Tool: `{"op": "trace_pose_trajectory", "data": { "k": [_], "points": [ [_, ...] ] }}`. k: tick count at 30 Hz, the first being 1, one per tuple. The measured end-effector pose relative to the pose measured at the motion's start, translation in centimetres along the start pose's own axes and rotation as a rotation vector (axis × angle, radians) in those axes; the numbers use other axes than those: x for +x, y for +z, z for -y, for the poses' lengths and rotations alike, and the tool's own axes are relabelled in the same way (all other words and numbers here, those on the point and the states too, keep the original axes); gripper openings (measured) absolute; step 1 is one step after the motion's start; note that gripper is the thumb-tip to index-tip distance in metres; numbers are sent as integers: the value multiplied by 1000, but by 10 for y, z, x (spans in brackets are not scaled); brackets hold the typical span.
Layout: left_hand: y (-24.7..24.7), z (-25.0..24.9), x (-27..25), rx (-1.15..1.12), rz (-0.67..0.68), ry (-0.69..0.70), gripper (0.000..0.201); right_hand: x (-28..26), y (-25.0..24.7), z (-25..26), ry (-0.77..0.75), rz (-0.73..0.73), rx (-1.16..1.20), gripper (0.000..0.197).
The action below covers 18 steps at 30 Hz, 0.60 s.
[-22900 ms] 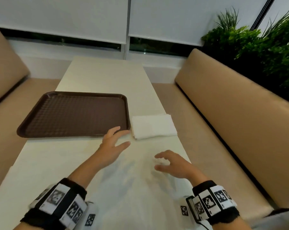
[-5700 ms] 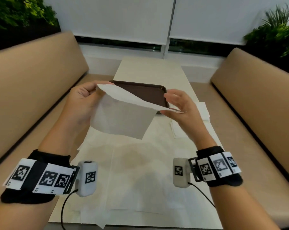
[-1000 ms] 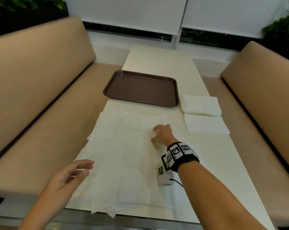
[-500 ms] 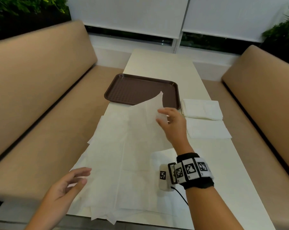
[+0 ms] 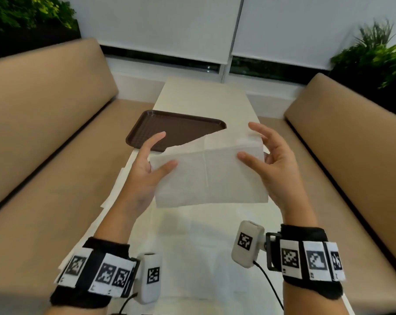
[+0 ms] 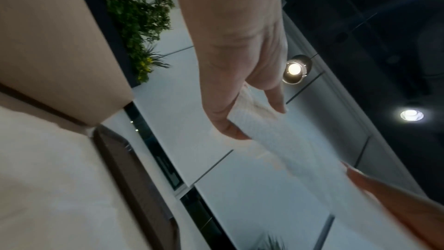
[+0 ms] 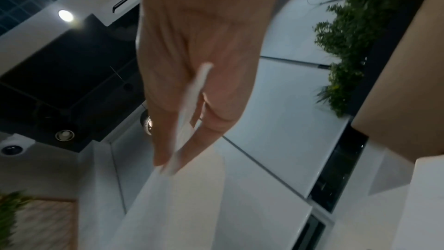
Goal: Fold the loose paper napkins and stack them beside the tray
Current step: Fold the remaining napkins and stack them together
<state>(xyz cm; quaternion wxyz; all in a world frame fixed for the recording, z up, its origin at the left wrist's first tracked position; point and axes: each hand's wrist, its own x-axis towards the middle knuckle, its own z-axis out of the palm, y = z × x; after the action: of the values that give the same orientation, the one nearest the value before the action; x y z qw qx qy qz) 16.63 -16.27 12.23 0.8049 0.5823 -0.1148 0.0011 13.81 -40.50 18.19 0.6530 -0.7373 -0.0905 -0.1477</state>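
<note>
Above the table (image 5: 206, 96), mid-air: napkin (image 5: 210, 176) held partly folded between both hands, left hand (image 5: 144, 176) pinching its left edge with thumb in front, right hand (image 5: 272, 164) pinching the right edge. Loose sheets (image 5: 192, 246) lie flat below, near edge cut off by the wrists. Napkin covers the tray's (image 5: 169, 128) near right corner and whatever lies right of it. Tan benches (image 5: 44, 133) flank the table; white blinds (image 5: 169, 26) and plants (image 5: 374, 57) behind. Wrist views blurred.

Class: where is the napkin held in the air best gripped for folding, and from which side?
At its two side edges, one hand from each side. The napkin hangs limp; the left hand and right hand pinch opposite edges, keeping it spread.
</note>
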Motion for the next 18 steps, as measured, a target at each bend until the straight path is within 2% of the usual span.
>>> {"op": "trace_pose_trajectory", "data": {
  "k": [3, 5, 10, 12, 15, 18],
  "points": [
    [14, -9, 15, 187, -55, 84, 31, 3, -14, -7, 0, -53, -133, 42],
    [22, -12, 21, 287, -49, 114, 16, 6, -19, -14, -10, -99, -217, 30],
    [31, -18, 30, 507, -90, 172, 7, 9, -26, -26, 12, -169, -312, 10],
    [32, -22, 30, 547, -94, 180, 1, 9, -26, -28, 20, -178, -314, 13],
    [33, -28, 29, 606, -118, 205, 3, 9, -25, -30, 29, -186, -382, 14],
    [38, -33, 27, 744, -148, 342, 9, 4, -27, -29, 5, -149, -573, 8]
  ]
}}
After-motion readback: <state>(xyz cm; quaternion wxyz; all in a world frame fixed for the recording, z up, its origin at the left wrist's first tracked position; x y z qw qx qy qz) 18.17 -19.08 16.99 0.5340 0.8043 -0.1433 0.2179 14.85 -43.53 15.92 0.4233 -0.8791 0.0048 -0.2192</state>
